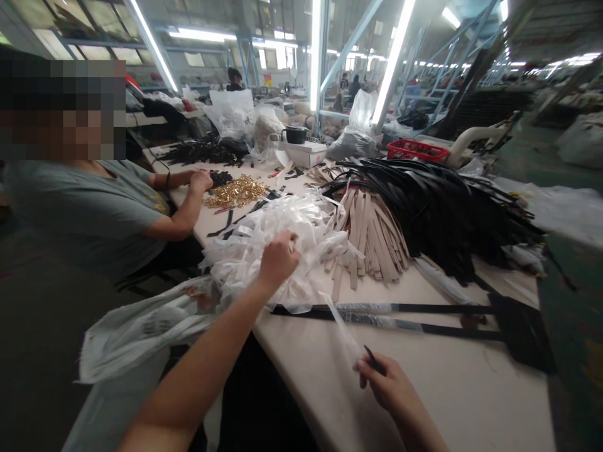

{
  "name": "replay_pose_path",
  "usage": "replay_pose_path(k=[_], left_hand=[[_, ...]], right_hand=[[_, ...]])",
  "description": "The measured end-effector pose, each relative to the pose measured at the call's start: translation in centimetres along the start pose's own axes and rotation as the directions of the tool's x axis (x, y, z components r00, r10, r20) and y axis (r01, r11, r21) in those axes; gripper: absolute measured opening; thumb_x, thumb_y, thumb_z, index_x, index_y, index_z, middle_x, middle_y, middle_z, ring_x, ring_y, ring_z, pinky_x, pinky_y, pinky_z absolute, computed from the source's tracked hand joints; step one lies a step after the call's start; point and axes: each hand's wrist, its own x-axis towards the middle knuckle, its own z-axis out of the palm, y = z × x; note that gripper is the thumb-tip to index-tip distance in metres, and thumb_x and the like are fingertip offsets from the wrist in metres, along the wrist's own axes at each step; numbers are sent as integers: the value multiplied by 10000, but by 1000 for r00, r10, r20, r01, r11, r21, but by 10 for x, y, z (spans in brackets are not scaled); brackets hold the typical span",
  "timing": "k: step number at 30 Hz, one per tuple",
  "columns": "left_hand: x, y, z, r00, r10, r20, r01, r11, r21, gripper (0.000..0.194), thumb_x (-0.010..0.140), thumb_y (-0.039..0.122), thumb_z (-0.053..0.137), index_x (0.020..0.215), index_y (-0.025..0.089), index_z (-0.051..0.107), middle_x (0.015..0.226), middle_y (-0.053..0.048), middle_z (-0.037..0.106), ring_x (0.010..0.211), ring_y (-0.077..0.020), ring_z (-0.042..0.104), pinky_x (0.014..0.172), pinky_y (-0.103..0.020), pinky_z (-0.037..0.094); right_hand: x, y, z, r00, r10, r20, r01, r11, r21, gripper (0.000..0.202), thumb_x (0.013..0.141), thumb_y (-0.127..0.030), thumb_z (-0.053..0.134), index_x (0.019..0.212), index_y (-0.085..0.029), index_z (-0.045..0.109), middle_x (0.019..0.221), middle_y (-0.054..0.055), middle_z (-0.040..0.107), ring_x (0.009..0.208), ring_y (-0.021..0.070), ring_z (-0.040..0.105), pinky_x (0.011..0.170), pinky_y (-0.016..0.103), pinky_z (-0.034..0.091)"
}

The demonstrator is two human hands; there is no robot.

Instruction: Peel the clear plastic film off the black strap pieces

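Note:
My left hand (pixel 280 257) is closed over a heap of white, translucent plastic strips (pixel 287 216); what its fingers grip, if anything, I cannot make out. Lower right, my right hand (pixel 384 380) pinches the end of a translucent plastic strip (pixel 343 329), which runs up toward the heap. A thin dark pointed piece (pixel 374 359) sticks up from the same hand; its kind is unclear. Just beyond lie two long black straps (pixel 447 309), partly wrapped in clear plastic, leading to a flat black piece (pixel 522 333).
Beige strips (pixel 370 235) and a big pile of black straps (pixel 438 210) cover the table's far right. A co-worker (pixel 94 213) sits at left, hands near gold metal parts (pixel 238 190). A white sack (pixel 141 326) hangs at the table's left edge. Farther back stands a red basket (pixel 417 149).

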Motion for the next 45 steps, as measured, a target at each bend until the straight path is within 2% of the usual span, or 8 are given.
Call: replay_pose_path(k=[3,6,8,14,19,24,41,45], left_hand=[[-116,27,14,939,-128,320,235,917,-322,158,837,316,592,771,203,681,648,-22,613,612,-183,605,600,-277,464],[-201,52,37,667,-180,722,689,518,-507,428,863,563,522,851,174,700,632,-44,646,418,-145,543,407,-246,364],[-228,65,52,564,-170,808,812,296,-504,516,831,632,535,893,148,702,594,-59,651,379,-131,501,383,-233,320],[-225,81,70,610,-299,734,780,63,-622,407,709,519,752,737,114,717,482,13,528,388,-55,355,400,-199,219],[-218,88,70,596,-425,681,716,-103,-691,367,596,404,853,789,106,760,707,-56,654,530,-75,455,436,-192,303],[-216,100,71,563,-471,679,671,-219,-709,375,547,366,886,768,97,747,716,-48,641,549,-73,456,445,-193,326],[-213,118,67,547,-429,719,722,-192,-665,478,593,490,863,790,81,714,519,30,523,386,-34,392,370,-166,276],[-224,118,60,524,-167,835,834,-101,-543,569,710,624,723,847,72,725,409,2,513,350,-140,493,383,-248,386]], right_hand=[[2,1,-1,998,-31,-55,28,998,-49,427,756,-592,678,730,-166,699,612,23,602,458,110,399,459,250,262],[1,-3,3,997,-56,-54,50,993,-103,420,785,-581,657,700,-171,690,565,10,578,473,122,417,476,255,280],[-1,-7,8,995,-89,-39,81,982,-170,416,822,-553,629,667,-169,671,552,7,577,500,131,442,508,259,307],[-13,-9,18,988,-146,-49,135,973,-186,335,837,-497,648,765,-170,669,612,-3,582,555,129,483,524,241,343],[-31,2,19,997,-45,-60,55,982,179,400,906,-574,528,963,-185,600,741,-15,555,450,64,382,386,188,251],[-38,11,27,999,-26,42,18,985,171,466,944,-601,433,975,-155,564,586,-24,566,365,69,415,350,180,257],[-27,7,31,987,-35,156,-14,953,304,447,919,-580,506,917,-139,580,564,0,629,327,66,452,325,163,244],[-23,-2,25,977,8,213,-56,974,221,498,883,-588,557,696,-127,586,436,-34,519,291,36,349,314,168,170]])
